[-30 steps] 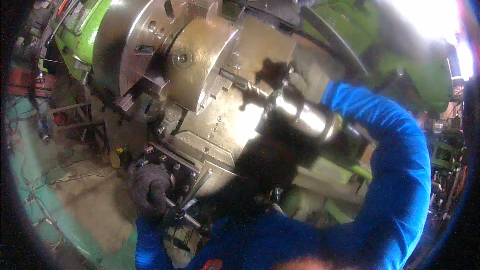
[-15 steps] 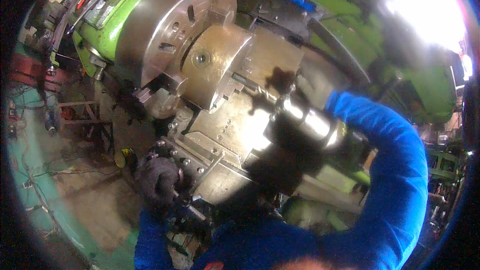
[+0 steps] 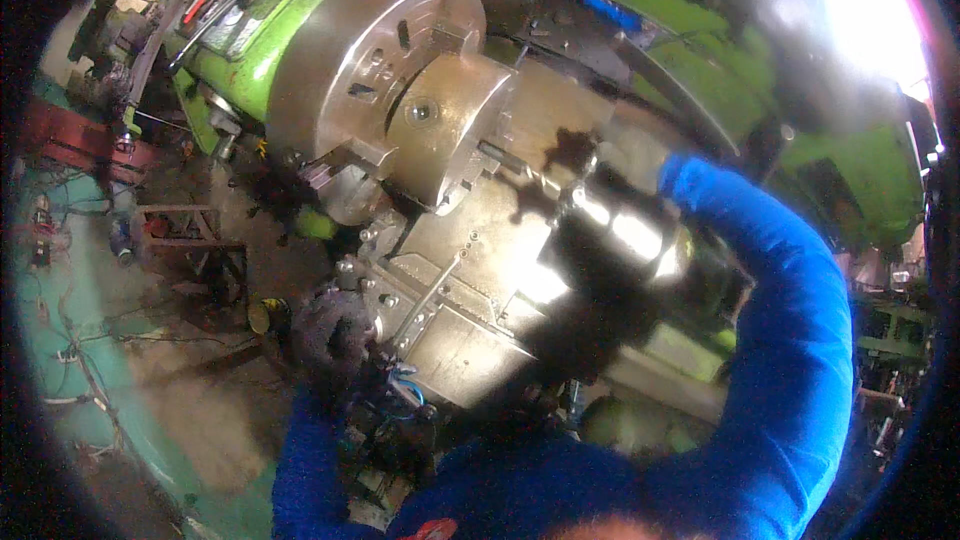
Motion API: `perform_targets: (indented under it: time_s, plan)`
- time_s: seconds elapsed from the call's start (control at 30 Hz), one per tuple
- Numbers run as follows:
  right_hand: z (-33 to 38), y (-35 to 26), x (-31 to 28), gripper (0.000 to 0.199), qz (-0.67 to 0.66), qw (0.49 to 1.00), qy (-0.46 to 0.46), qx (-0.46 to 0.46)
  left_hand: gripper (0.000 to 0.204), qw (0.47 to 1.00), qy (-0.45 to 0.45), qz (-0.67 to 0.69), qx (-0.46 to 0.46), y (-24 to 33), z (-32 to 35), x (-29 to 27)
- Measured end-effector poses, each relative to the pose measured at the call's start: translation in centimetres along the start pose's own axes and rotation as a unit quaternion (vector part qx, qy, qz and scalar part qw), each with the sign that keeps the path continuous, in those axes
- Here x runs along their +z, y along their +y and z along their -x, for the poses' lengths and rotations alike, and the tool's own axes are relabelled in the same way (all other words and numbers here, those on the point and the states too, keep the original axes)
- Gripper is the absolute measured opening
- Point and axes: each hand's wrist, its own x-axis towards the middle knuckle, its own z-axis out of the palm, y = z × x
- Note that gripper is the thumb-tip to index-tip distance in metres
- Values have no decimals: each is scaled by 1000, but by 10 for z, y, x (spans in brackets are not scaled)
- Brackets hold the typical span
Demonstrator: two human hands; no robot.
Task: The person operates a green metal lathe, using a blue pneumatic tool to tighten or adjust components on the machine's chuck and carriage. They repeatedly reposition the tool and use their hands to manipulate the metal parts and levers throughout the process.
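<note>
My left hand [image 3: 335, 335], in a dark glove, is curled at the near left end of the bolted tool holder [image 3: 385, 290] on a lathe carriage. What its fingers hold is hidden. A thin metal rod [image 3: 435, 280] slants across the plate beside it. My right arm, in a blue sleeve [image 3: 780, 250], bends round the shiny tailstock [image 3: 635, 235]; the hand beyond its cuff cannot be made out. A drill bit [image 3: 540, 180] projects from the tailstock toward a thick round metal workpiece [image 3: 450, 110], clamped in the jaws of the large chuck [image 3: 330, 70].
The green headstock [image 3: 250, 50] carries several hand tools [image 3: 210, 0] on top. Green machine parts [image 3: 850, 160] and a bright light [image 3: 875, 20] lie at the right. At the left, a low metal frame [image 3: 190, 225] and a yellow can [image 3: 268, 317] stand by the green-painted floor [image 3: 80, 270].
My view has shifted slightly. My left hand and the thin rod have moved farther up the carriage, toward the chuck. A bright handle below my left hand no longer shows. The right arm stays round the tailstock.
</note>
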Motion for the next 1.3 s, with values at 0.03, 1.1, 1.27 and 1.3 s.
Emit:
perform_targets:
  time_s: [0.03, 1.1, 1.27, 1.3]
  plan:
    - [0, -6, -6, 41, -24, 999, -31, 14, 5, 1000, 3, -2, 1, -1, 0, 1]
    - [-21, -34, 3, 35, -307, 919, -90, 229, 16, 998, 17, -55, -7, 3, 12, -3]
    - [-17, 99, 14, 37, -82, 976, -136, 146, 21, 997, 27, -49, 54, -38, 7, 20]
    - [-16, 110, 7, 39, -5, 980, -139, 141, 22, 999, 23, -32, 35, -30, 8, 13]
